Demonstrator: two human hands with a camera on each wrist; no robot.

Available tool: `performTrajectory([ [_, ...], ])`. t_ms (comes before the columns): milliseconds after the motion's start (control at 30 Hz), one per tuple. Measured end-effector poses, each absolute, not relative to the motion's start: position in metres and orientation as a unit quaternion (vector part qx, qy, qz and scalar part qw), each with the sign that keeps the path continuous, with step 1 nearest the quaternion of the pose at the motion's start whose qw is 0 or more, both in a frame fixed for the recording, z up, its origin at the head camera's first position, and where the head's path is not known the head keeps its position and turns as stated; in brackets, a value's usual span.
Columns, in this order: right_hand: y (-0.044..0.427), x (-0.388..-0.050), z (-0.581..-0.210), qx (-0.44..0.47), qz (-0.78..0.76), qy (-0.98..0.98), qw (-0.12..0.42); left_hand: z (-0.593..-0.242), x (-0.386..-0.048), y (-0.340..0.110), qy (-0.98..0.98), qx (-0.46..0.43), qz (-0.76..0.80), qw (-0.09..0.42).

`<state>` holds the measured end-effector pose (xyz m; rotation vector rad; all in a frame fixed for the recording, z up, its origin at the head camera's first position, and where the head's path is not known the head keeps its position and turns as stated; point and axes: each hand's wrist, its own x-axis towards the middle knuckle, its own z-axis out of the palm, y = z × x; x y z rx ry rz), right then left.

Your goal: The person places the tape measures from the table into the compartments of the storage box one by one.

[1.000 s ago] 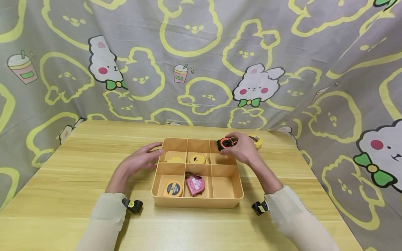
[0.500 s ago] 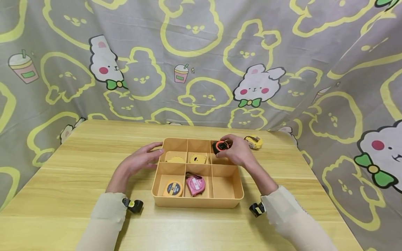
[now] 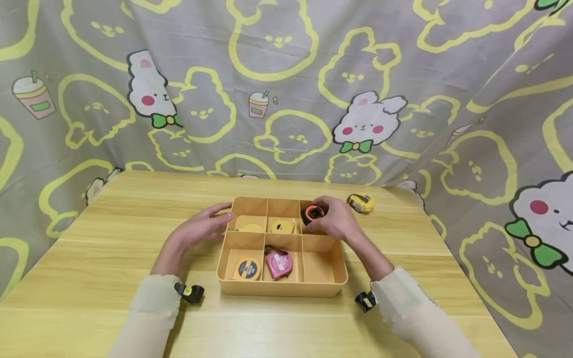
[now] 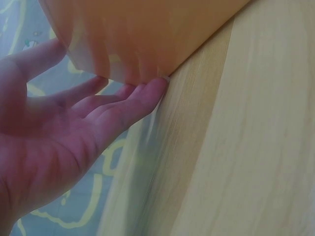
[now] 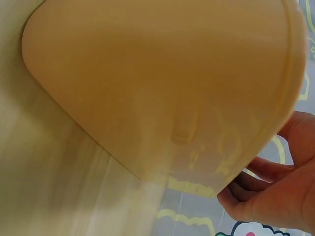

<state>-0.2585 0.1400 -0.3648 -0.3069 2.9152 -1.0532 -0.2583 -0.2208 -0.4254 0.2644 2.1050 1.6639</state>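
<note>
A black and orange tape measure (image 3: 312,214) is gripped by my right hand (image 3: 336,219) inside the back right compartment of an orange divided box (image 3: 282,289). My left hand (image 3: 201,227) rests its fingertips against the box's left wall, fingers fairly straight, as the left wrist view shows. In the front row lie an orange tape measure (image 3: 247,269) at left and a pink tape measure (image 3: 278,262) in the middle. Yellow objects, partly hidden by dividers, sit in the back left and back middle compartments. In the right wrist view the box wall hides the held tape measure.
Behind the box's right side, a yellow tape measure (image 3: 360,203) with a dark strap lies on the wooden table (image 3: 134,214). A patterned grey curtain (image 3: 286,99) hangs along the table's back and sides.
My right hand has moved left and lower, bringing the black and orange tape measure down into the back right compartment. The yellow tape measure behind is uncovered. My left hand stays in place.
</note>
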Motion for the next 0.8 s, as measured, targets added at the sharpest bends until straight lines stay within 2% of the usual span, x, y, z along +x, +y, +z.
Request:
performTrajectory([
  [800, 0.1431, -0.2574, -0.3706, -0.114, -0.31, 0.944, 0.001, -0.4268, -0.2604, -0.2203, 0.751, 0.099, 0.612, 0.225],
])
